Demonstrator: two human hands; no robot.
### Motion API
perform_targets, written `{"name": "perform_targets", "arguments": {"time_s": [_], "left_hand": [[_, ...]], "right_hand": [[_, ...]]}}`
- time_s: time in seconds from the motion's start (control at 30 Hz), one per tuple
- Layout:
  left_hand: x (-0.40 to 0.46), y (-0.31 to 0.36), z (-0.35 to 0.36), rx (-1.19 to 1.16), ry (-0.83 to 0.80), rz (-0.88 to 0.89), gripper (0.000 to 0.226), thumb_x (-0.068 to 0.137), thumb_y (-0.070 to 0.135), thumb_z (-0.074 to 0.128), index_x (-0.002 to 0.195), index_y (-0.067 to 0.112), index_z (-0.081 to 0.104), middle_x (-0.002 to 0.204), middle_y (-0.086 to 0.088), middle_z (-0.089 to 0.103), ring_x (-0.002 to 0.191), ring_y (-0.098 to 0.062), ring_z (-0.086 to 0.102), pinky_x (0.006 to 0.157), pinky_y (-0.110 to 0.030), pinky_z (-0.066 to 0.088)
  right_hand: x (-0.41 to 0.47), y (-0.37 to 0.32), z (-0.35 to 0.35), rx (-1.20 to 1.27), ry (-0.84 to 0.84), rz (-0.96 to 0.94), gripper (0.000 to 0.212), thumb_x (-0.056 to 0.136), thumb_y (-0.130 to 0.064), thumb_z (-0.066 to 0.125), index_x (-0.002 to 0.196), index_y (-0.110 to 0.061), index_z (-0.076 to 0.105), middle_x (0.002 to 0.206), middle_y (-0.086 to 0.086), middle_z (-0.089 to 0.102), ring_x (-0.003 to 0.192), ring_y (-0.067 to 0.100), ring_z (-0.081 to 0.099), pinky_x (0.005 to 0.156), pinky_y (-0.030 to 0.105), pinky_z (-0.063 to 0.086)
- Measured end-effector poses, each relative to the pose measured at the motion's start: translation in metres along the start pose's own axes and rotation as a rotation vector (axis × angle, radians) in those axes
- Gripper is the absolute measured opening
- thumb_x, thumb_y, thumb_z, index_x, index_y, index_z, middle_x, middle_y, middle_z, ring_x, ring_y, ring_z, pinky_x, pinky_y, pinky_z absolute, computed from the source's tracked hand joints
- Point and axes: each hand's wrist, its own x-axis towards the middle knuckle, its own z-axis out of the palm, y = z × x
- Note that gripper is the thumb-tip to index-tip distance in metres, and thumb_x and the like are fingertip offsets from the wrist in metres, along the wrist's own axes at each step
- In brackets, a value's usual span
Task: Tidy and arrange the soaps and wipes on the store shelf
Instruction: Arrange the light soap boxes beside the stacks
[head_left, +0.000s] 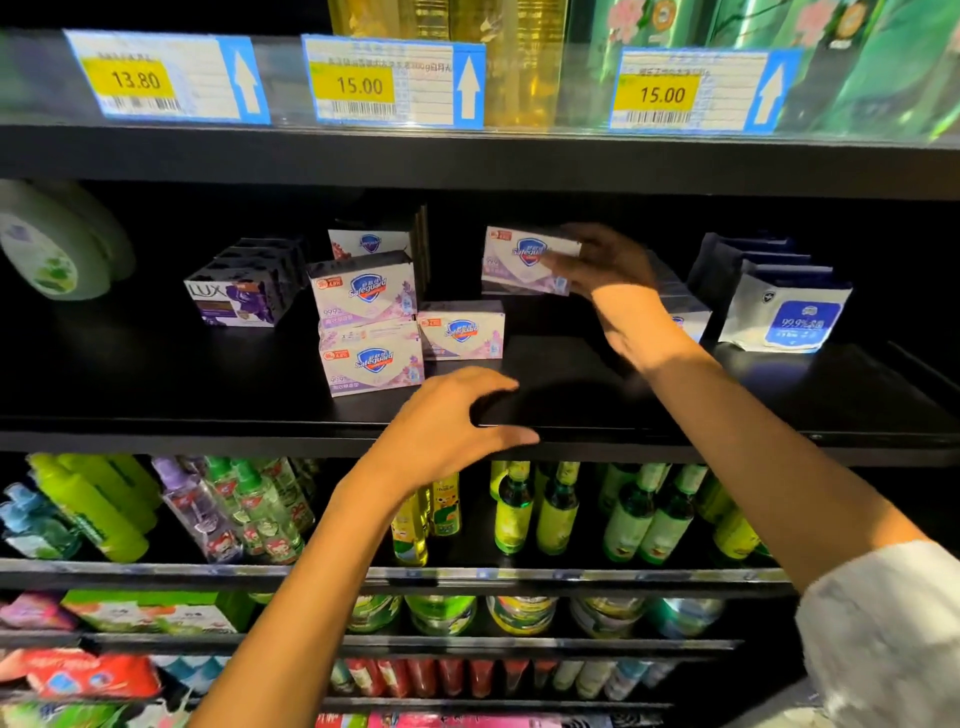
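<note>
My right hand (605, 265) grips a white-and-lilac Safeguard soap box (511, 260) and holds it above the black middle shelf (571, 395). My left hand (452, 426) hovers over the shelf's front edge, fingers loosely curved, holding nothing. Just left of it two Safeguard boxes (369, 325) sit stacked, a third (461, 330) lies beside them, and another (369, 241) stands further back. Purple Lux soap boxes (239, 296) sit to the left. White wipe packs (787, 317) with blue labels stand at the right. More boxes behind my right wrist are mostly hidden.
A round green-and-white pack (52, 249) leans at the far left of the shelf. Price tags (384, 83) line the shelf above. Below are rows of green and yellow bottles (519, 514) and spray bottles (228, 509); lower shelves hold more packs and cans.
</note>
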Motion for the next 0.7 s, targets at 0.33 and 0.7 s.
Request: {"name": "perform_targets", "arguments": {"time_s": [0.33, 0.7], "left_hand": [[0.001, -0.004, -0.004, 0.185, -0.136, 0.032, 0.066, 0.085, 0.067, 0.068, 0.144, 0.039, 0.058, 0.159, 0.020, 0.042, 0.152, -0.006, 0.029, 0.122, -0.047, 0.031], [-0.002, -0.003, -0.007, 0.171, -0.103, 0.100, 0.066, 0.089, 0.066, 0.065, 0.146, 0.034, 0.058, 0.157, 0.018, 0.044, 0.148, -0.007, 0.034, 0.115, -0.039, 0.036]], "right_hand": [[0.050, 0.045, 0.018, -0.378, -0.020, 0.075, 0.044, 0.077, -0.004, 0.089, 0.117, -0.009, 0.071, 0.116, 0.013, 0.073, 0.103, 0.021, 0.069, 0.087, 0.028, 0.060], [0.073, 0.079, 0.012, -0.549, 0.089, 0.079, 0.055, 0.069, 0.005, 0.091, 0.116, 0.005, 0.063, 0.124, 0.023, 0.068, 0.121, 0.034, 0.064, 0.097, 0.033, 0.054]]}}
